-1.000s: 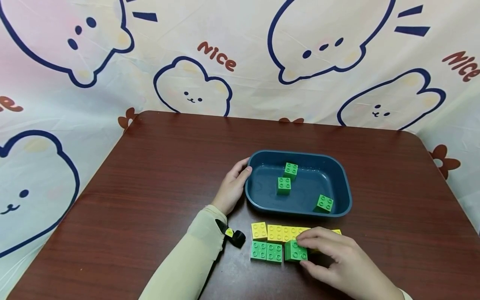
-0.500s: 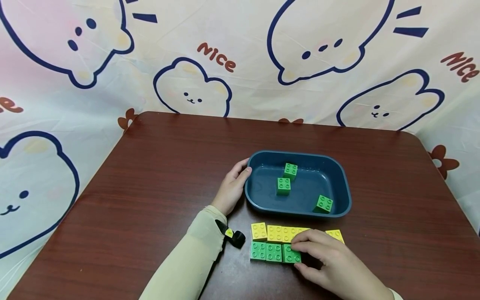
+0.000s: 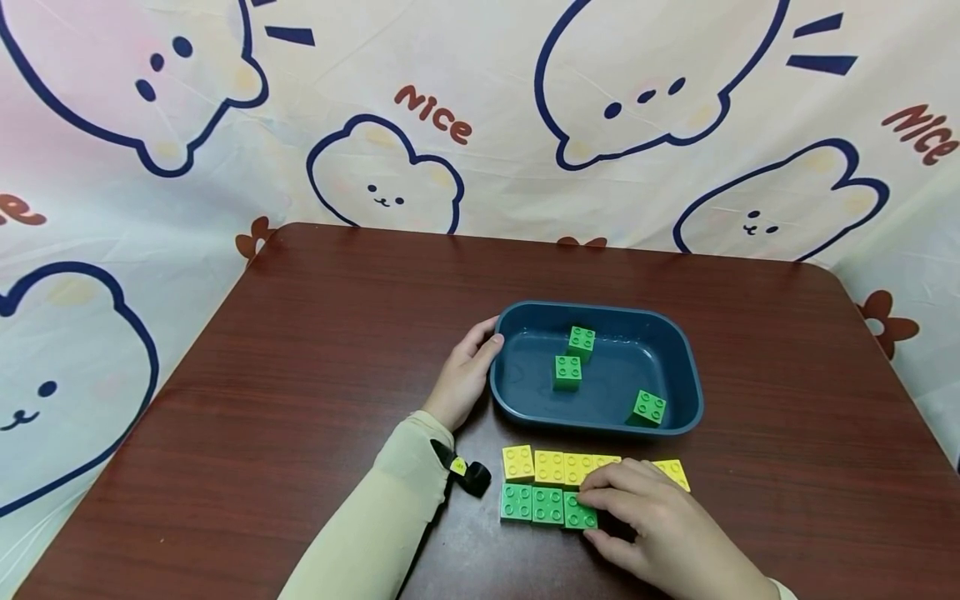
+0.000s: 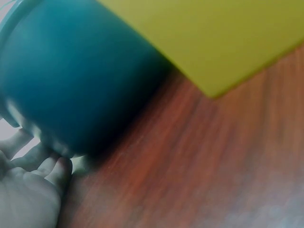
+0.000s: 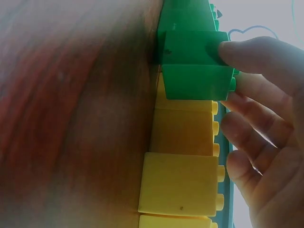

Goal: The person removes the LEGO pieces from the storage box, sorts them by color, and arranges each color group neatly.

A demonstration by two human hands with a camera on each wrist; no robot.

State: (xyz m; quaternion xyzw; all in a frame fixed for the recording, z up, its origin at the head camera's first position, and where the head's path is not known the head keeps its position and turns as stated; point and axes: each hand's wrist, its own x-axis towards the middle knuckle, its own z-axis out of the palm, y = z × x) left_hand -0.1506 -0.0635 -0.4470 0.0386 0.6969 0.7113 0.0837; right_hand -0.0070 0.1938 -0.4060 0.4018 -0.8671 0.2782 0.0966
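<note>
With its thumb at the rim, my left hand [image 3: 461, 382] holds the left end of a dark blue tray [image 3: 600, 307]. In the left wrist view, fingertips [image 4: 61, 172] meet the tray's outer wall [image 4: 71, 76]. Between thumb and forefinger, my right hand [image 3: 663, 518] pinches a green toy building block [image 3: 577, 510]. That block sits at the right end of a short green row, against two other green blocks [image 3: 532, 503]. Just behind runs a row of yellow blocks [image 3: 549, 467], partly hidden by the right hand. The right wrist view shows the thumb [image 5: 237, 51] on the pinched block's side.
Inside the tray lie three loose green blocks, one of them a green block [image 3: 648, 407] at the near right corner. Everything stands on a dark brown wooden table [image 3: 337, 333]. A patterned cloth [image 3: 480, 67] hangs behind it. A yellow shape [image 4: 213, 38] blocks part of the left wrist view.
My right hand has moved left with the green block, closing the gap to the green row. More of the rightmost yellow block shows now. The left hand and the tray stay put.
</note>
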